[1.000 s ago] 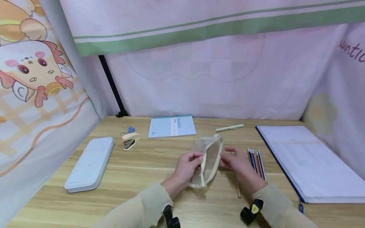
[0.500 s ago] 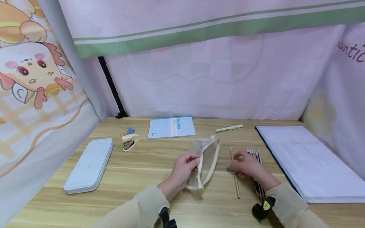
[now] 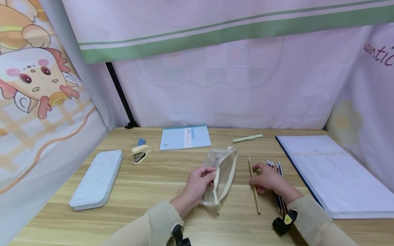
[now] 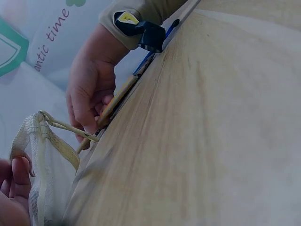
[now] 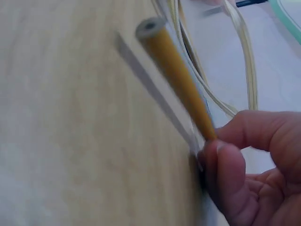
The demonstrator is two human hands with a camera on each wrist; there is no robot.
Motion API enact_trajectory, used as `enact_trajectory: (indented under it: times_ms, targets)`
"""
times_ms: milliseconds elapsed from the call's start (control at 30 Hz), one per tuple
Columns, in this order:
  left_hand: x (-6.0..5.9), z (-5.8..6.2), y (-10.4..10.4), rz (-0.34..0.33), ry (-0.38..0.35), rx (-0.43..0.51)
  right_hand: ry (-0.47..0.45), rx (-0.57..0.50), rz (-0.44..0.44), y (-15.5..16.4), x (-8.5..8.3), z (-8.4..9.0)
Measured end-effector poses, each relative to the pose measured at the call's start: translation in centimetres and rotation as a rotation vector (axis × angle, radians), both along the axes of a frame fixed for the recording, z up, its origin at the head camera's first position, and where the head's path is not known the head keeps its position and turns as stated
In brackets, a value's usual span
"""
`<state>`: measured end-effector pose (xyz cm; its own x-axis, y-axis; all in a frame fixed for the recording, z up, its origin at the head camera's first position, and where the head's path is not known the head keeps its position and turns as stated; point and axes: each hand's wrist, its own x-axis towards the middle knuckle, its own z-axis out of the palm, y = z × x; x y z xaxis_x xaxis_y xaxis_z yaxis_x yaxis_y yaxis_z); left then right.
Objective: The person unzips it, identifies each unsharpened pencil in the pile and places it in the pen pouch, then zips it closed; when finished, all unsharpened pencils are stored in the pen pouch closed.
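Observation:
An open mesh zipper pouch (image 3: 226, 177) stands in the middle of the table, its mouth spread toward the right. My left hand (image 3: 197, 182) pinches the pouch's left rim between thumb and fingers. To the right of it, my right hand (image 3: 269, 179) pinches a yellow pencil (image 3: 256, 200) near its middle; the right wrist view shows the pencil (image 5: 176, 75) between thumb and finger. Several dark pencils (image 3: 280, 201) lie partly hidden under the right hand and wrist. In the left wrist view, the pouch (image 4: 51, 160) hangs beside the right hand (image 4: 91, 89).
A white case (image 3: 96, 179) lies at the left, with a stapler (image 3: 140, 153) and blue binder clip (image 3: 141, 141) behind it. A light blue notebook (image 3: 185, 138) and a pale green pen (image 3: 247, 138) lie at the back. A folder with papers (image 3: 335, 177) fills the right.
My right hand has moved right, from the pouch's right rim to the yellow pencil, and now pinches it. The left hand keeps hold of the pouch, which has shifted slightly left.

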<state>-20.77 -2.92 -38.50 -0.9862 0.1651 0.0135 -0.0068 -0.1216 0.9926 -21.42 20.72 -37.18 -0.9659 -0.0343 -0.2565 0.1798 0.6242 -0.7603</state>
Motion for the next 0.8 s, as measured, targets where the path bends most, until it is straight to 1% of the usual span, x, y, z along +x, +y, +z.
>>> enact_trajectory:
  times_ms: [67,167,267,333,400,467,533,667,800]
  targets:
    - [0.1,0.1,0.1,-0.003,-0.002,0.001,-0.01,-0.097,-0.026,0.0,0.1,0.0]
    - [0.1,0.2,0.2,-0.007,-0.005,-0.002,-0.009,-0.282,-0.08,-0.3,0.1,0.0]
    - [0.3,0.4,0.4,-0.012,-0.007,-0.006,0.025,-0.457,-0.133,-0.9,0.0,0.1]
    - [0.4,0.5,0.6,-0.018,-0.01,-0.004,0.048,-0.543,-0.164,-1.5,-0.1,0.1]
    - [0.5,0.4,0.9,-0.024,-0.01,0.0,0.06,-0.618,-0.177,-2.2,-0.1,0.1]
    - [0.6,0.4,1.1,-0.027,-0.009,0.005,0.062,-0.667,-0.184,-2.9,-0.1,0.0]
    - [0.6,0.3,1.3,-0.028,-0.007,0.009,0.057,-0.692,-0.189,-3.7,0.0,-0.1]
    - [0.5,0.2,1.7,-0.026,-0.003,0.019,0.06,-0.704,-0.204,-5.1,0.3,-0.2]
    - [0.4,0.1,2.0,-0.021,-0.004,0.029,0.06,-0.683,-0.201,-6.4,0.8,-0.4]
